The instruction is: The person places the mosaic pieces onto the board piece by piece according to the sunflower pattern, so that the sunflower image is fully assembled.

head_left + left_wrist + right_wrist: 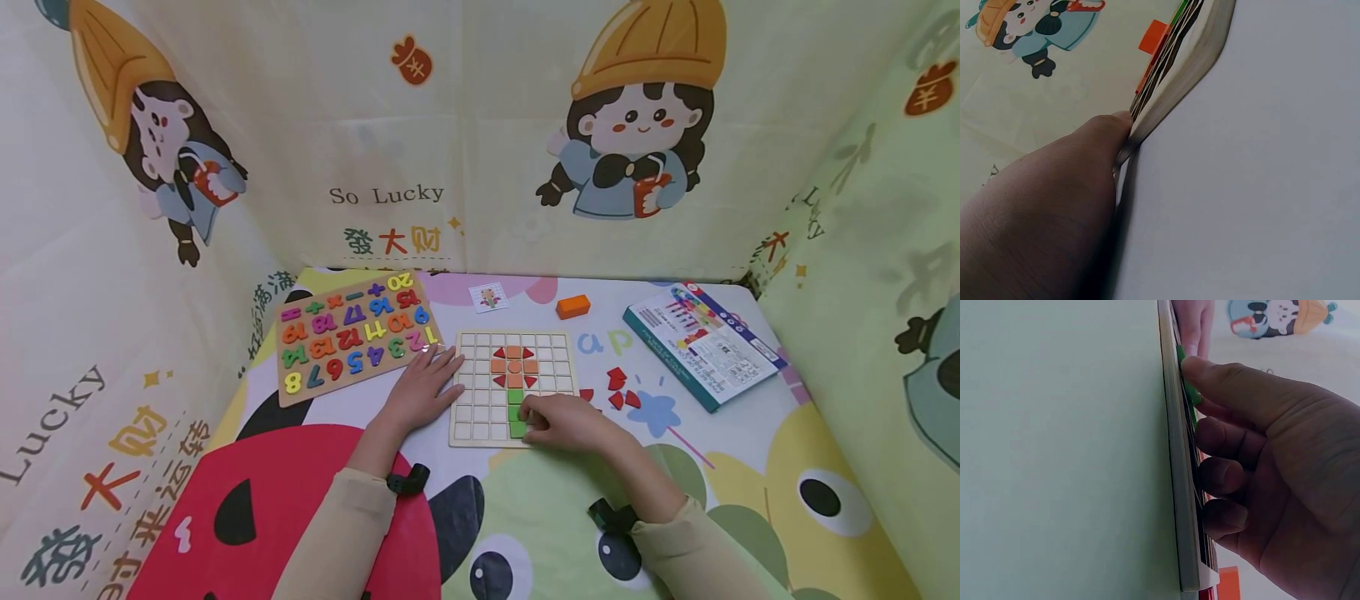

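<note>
A wooden grid board (480, 408) lies before me. Orange pieces (513, 353) form a cross on it, with red pieces (530, 381) at the corners and a column of green squares (515, 397) below. My left hand (422, 387) rests at the board's left side, fingers extended; the left wrist view shows its thumb (1113, 128) at the board's edge. Over the lower green squares, my right hand (564, 421) has its fingers curled. In the right wrist view, its thumb and forefinger pinch a green piece (1190, 390) that stands out from the board's surface.
Loose red pieces (617, 379) lie right of the board. Behind are a small picture card (489, 297) and an orange block (573, 307). A number puzzle board (356, 337) lies at left, a flat box (701, 342) at right. Printed cloth walls (495, 225) enclose the table.
</note>
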### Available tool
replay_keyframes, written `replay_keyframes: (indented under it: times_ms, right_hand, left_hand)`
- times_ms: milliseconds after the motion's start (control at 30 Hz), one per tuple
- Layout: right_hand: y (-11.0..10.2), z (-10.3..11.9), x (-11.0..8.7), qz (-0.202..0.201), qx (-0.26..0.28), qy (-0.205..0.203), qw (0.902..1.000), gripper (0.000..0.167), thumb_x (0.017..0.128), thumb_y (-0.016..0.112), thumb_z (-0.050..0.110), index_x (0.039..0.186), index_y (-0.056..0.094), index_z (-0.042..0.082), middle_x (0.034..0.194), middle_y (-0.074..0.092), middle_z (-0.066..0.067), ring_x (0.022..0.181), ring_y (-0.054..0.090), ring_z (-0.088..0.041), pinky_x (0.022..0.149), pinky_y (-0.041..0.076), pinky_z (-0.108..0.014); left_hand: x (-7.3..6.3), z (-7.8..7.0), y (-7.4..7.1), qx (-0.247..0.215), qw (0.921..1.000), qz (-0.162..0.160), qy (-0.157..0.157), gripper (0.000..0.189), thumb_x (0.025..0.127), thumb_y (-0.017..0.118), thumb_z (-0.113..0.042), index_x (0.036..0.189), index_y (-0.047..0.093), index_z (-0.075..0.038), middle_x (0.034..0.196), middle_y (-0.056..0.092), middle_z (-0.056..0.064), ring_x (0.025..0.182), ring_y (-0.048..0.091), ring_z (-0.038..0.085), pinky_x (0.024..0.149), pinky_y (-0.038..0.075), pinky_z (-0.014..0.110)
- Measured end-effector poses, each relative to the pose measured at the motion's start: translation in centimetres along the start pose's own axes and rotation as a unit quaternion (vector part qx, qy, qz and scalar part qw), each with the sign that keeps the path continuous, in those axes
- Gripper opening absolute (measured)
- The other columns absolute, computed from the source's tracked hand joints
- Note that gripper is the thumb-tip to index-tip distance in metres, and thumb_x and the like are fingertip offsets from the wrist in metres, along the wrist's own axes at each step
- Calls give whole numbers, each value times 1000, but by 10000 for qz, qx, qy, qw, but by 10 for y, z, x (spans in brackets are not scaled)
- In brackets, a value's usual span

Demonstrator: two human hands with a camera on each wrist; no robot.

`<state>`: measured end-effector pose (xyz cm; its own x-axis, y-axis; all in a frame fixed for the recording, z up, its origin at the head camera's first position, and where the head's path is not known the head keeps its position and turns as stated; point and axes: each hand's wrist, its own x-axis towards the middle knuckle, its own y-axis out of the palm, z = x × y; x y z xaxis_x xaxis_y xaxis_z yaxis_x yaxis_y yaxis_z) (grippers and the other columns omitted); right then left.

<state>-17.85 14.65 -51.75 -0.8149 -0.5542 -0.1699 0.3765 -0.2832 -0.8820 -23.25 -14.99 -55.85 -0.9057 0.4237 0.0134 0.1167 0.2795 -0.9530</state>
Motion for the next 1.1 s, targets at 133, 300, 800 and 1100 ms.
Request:
replay_keyframes:
  times_ms: [133,300,800,1100]
  right_hand:
    - [-1,1,-1,31,30,23,10000,26,84,76,44,102,60,32,69,51,12,68,52,-4,61,42,-23]
    - [-2,2,-2,60,-27,-38,10000,24,86,75,43,101,61,32,68,50,12,68,51,-4,61,41,-23]
    - [0,1,2,41,-145,-69,9999,25,85,74,45,102,60,32,69,51,13,68,52,-4,61,42,-23]
    - [-17,-13,-11,-125,544,497,9972,18,91,69,36,108,64,32,75,57,11,75,55,-9,66,47,-27]
  left_hand:
    - [0,-1,-1,-10,10000,-30,33,65,98,46,-57,156,30,-31,164,27,-6,156,9,26,126,12,50]
    - [0,-1,-1,-33,10000,-16,26,65,98,46,-57,156,30,-31,164,26,-7,156,9,25,126,12,50]
    - [0,1,0,25,10000,38,-32,65,99,44,-59,156,28,-33,165,24,-8,156,5,23,126,11,49]
    - [1,0,-1,-38,9999,104,-20,66,99,44,-58,156,27,-33,165,24,-8,156,5,24,126,10,49]
